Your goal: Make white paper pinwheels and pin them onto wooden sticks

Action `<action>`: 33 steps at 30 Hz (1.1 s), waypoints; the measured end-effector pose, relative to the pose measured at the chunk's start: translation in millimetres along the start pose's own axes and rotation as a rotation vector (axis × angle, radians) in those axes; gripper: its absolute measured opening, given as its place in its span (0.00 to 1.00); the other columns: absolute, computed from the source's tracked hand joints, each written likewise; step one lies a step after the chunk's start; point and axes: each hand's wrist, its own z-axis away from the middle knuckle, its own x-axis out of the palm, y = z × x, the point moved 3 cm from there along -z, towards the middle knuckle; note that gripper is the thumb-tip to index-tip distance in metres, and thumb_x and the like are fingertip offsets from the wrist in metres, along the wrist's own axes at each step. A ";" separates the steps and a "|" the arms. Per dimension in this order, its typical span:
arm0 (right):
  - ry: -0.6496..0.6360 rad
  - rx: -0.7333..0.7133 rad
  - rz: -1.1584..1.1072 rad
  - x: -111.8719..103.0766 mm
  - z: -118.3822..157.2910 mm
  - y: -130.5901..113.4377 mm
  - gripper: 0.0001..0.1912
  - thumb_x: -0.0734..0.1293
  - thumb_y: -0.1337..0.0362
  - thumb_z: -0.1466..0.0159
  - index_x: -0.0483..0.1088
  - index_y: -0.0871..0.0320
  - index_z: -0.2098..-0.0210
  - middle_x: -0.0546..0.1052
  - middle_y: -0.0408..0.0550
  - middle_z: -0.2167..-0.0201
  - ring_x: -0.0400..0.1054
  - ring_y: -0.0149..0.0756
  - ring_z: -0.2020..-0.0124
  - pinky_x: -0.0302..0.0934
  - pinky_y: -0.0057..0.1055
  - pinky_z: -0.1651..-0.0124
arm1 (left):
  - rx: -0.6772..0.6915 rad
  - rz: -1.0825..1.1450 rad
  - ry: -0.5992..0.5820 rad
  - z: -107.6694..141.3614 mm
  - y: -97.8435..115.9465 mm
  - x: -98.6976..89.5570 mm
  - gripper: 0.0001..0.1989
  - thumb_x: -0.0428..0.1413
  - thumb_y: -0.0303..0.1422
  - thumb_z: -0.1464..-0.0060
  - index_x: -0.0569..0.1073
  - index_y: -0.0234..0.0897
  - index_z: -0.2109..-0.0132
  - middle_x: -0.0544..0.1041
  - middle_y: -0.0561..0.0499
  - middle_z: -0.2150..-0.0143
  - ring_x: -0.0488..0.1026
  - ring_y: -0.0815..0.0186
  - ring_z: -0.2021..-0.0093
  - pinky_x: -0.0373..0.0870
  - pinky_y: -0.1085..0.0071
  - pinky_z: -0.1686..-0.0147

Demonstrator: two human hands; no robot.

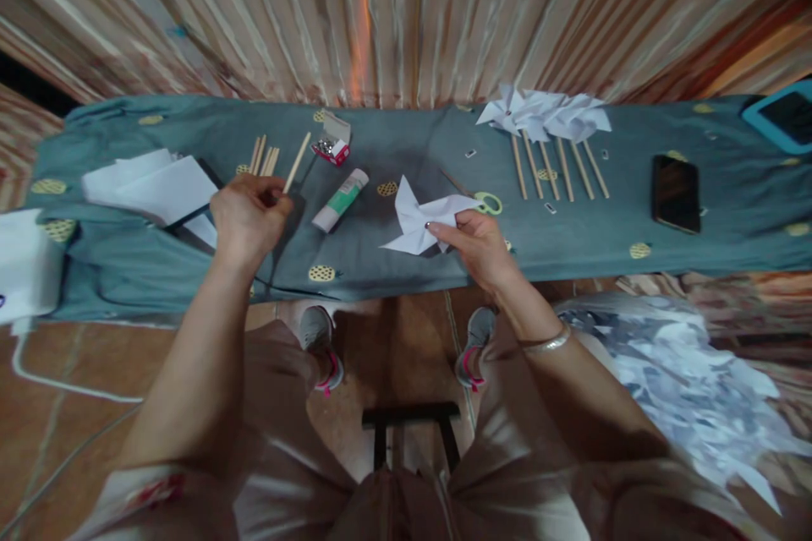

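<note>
Pinched in the fingers of my left hand (250, 215) is a thin wooden stick (298, 161), tilted up to the right. My right hand (479, 245) grips a white paper pinwheel (415, 224), its thumb by a small metal pin at the centre. Just behind my left hand lie several more sticks (263, 154). A small open red box (333, 139) of metal pins and a glue stick (341, 200) rest between the hands. Scissors (487, 203) with pale green handles lie behind my right hand, partly covered by the paper.
Several finished pinwheels on sticks (551, 122) lie at the back right. A phone (676, 193) and a blue-framed device (783, 117) are farther right. White paper sheets (152, 190) and a white box (25, 262) sit left. A bag of paper pieces (691, 389) stands on the floor.
</note>
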 end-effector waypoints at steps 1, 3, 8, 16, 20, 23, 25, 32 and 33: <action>0.007 -0.009 -0.008 -1.3 1.0 -1.4 0.18 0.80 0.51 0.58 0.73 0.54 0.79 0.77 0.41 0.77 0.66 0.31 0.74 0.61 0.31 0.68 | 0.011 0.025 0.009 1.3 2.0 -0.2 0.18 0.54 0.30 0.48 0.80 0.30 0.52 0.79 0.47 0.59 0.71 0.66 0.65 0.66 0.72 0.61; 0.019 -0.024 -0.020 -3.2 3.0 -3.8 0.18 0.80 0.52 0.58 0.73 0.54 0.79 0.78 0.41 0.75 0.67 0.31 0.72 0.63 0.32 0.66 | 0.037 0.054 0.014 3.9 5.1 -0.2 0.18 0.53 0.30 0.48 0.79 0.28 0.52 0.79 0.46 0.58 0.71 0.66 0.64 0.66 0.73 0.61; 0.071 -0.060 -0.013 -6.6 4.4 -4.3 0.18 0.80 0.53 0.58 0.71 0.54 0.79 0.76 0.40 0.76 0.66 0.30 0.73 0.63 0.32 0.66 | 0.045 0.073 -0.009 12.3 8.7 -2.2 0.19 0.52 0.30 0.44 0.78 0.27 0.50 0.77 0.46 0.56 0.70 0.66 0.62 0.66 0.71 0.56; 0.057 -0.078 -0.033 -0.6 -0.2 0.0 0.24 0.81 0.52 0.60 0.64 0.55 0.83 0.71 0.36 0.81 0.64 0.26 0.77 0.61 0.27 0.71 | 0.069 0.164 -0.003 14.6 11.5 -2.6 0.17 0.53 0.27 0.46 0.79 0.26 0.52 0.78 0.44 0.57 0.70 0.66 0.65 0.67 0.70 0.61; 0.051 -0.094 -0.053 -4.6 6.2 -2.1 0.20 0.81 0.54 0.59 0.70 0.56 0.79 0.75 0.38 0.77 0.67 0.27 0.75 0.63 0.27 0.70 | 0.095 0.207 0.014 12.9 17.6 -0.3 0.14 0.56 0.27 0.48 0.80 0.27 0.55 0.78 0.46 0.62 0.70 0.68 0.67 0.67 0.71 0.62; 0.047 -0.112 -0.039 -12.7 10.2 -3.0 0.18 0.81 0.54 0.57 0.72 0.56 0.79 0.77 0.39 0.75 0.67 0.27 0.75 0.64 0.27 0.71 | 0.122 0.216 0.024 13.9 22.0 1.1 0.14 0.56 0.26 0.48 0.80 0.28 0.55 0.78 0.47 0.63 0.70 0.69 0.67 0.67 0.71 0.59; 0.044 -0.124 -0.027 -18.0 9.8 -3.1 0.17 0.80 0.55 0.55 0.72 0.56 0.78 0.77 0.40 0.75 0.68 0.27 0.74 0.65 0.28 0.69 | 0.124 0.218 0.019 15.0 23.8 1.8 0.14 0.57 0.26 0.48 0.80 0.27 0.55 0.78 0.47 0.63 0.69 0.70 0.67 0.67 0.71 0.60; 0.016 -0.174 0.044 -20.4 -1.9 -6.4 0.15 0.79 0.55 0.51 0.71 0.55 0.75 0.77 0.40 0.71 0.72 0.31 0.67 0.70 0.32 0.62 | 0.112 0.202 -0.017 16.2 29.6 6.5 0.15 0.57 0.25 0.48 0.78 0.27 0.52 0.78 0.48 0.61 0.69 0.70 0.66 0.68 0.71 0.60; 0.013 -0.178 0.050 -19.3 -3.0 -7.3 0.15 0.78 0.55 0.50 0.71 0.55 0.75 0.77 0.39 0.72 0.72 0.31 0.67 0.70 0.32 0.62 | 0.121 0.218 -0.018 15.9 30.6 7.8 0.15 0.57 0.25 0.48 0.78 0.27 0.52 0.78 0.48 0.62 0.69 0.70 0.67 0.68 0.71 0.60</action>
